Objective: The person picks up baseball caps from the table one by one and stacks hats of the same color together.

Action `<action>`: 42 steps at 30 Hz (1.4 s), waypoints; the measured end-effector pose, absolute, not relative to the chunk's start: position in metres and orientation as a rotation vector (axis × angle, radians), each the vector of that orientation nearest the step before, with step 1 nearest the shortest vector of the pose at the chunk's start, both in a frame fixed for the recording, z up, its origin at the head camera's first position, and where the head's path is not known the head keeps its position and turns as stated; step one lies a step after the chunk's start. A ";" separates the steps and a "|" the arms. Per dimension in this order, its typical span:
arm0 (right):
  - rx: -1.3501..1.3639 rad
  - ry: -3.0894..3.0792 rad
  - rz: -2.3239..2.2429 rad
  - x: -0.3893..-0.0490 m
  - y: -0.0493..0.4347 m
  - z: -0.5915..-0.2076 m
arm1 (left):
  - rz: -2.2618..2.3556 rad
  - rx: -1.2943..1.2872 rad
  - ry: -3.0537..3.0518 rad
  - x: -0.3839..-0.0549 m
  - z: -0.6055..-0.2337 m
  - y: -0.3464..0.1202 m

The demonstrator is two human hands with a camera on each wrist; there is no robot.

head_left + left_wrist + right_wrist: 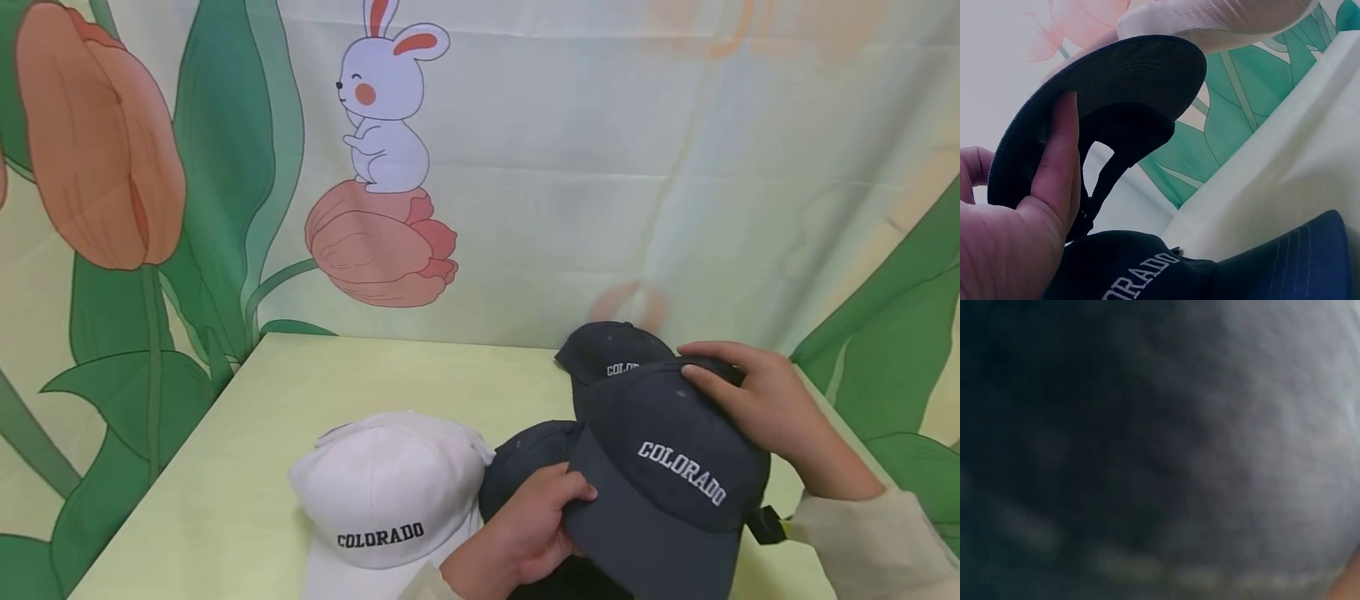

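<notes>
A dark navy baseball cap (pixel 675 467) with white COLORADO lettering is held up at the right, tilted, its brim toward me. My left hand (pixel 528 521) pinches the side of its brim, the thumb on top; in the left wrist view fingers (pixel 1060 162) lie against the underside. At the crown's top, my right hand (pixel 772 408) holds the cap with thumb and fingers curved over it. The right wrist view is filled by blurred dark cloth (pixel 1147 437). A second dark cap (pixel 532 458) sits partly hidden behind my left hand.
Another dark cap (pixel 611 346) stands behind the held one, at the back of the table (pixel 225 467). Left of my left hand is a white COLORADO cap (pixel 397 483). A printed cloth backdrop (pixel 525 167) with tulips and a rabbit hangs behind.
</notes>
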State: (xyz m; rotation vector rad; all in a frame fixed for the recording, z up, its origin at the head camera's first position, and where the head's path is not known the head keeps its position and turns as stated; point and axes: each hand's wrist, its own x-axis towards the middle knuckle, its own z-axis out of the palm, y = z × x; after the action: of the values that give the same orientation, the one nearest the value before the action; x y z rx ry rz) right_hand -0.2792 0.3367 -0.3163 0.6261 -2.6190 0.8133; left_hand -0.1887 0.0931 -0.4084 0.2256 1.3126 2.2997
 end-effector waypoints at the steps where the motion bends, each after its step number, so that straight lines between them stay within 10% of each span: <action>1: 0.633 -2.620 0.820 -0.279 0.335 -0.316 | 2.299 0.227 1.308 -0.188 -0.409 0.092; 42: 1.016 -2.668 1.213 -0.303 0.275 -0.314 | 2.371 0.074 1.344 -0.167 -0.433 0.055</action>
State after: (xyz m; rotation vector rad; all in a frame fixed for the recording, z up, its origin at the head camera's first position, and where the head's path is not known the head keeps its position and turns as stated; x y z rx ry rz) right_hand -0.3034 0.2752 -0.3142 1.0163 -2.6677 1.2125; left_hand -0.1667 0.0554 -0.4327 0.0744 1.3444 2.3709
